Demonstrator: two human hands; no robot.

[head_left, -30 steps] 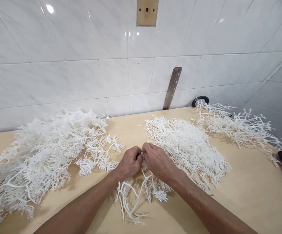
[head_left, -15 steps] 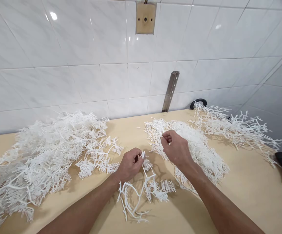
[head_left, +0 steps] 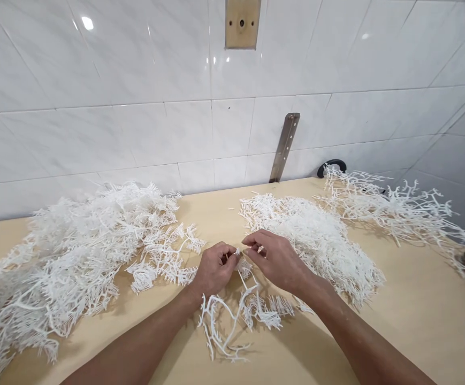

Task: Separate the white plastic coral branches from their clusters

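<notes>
Head view: left hand [head_left: 215,267] pinching white branch [head_left: 232,315], right hand [head_left: 274,259] half-curled beside; sprig piles [head_left: 75,256] flanking

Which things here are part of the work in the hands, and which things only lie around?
In use: left hand, right hand, white branched sprig, pile of small pieces, big left pile.
Lying about: metal bracket, black ring, wall plate.

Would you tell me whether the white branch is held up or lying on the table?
Partly held: left hand pinches the white branch at its top, its lower twigs resting on the table.
</notes>
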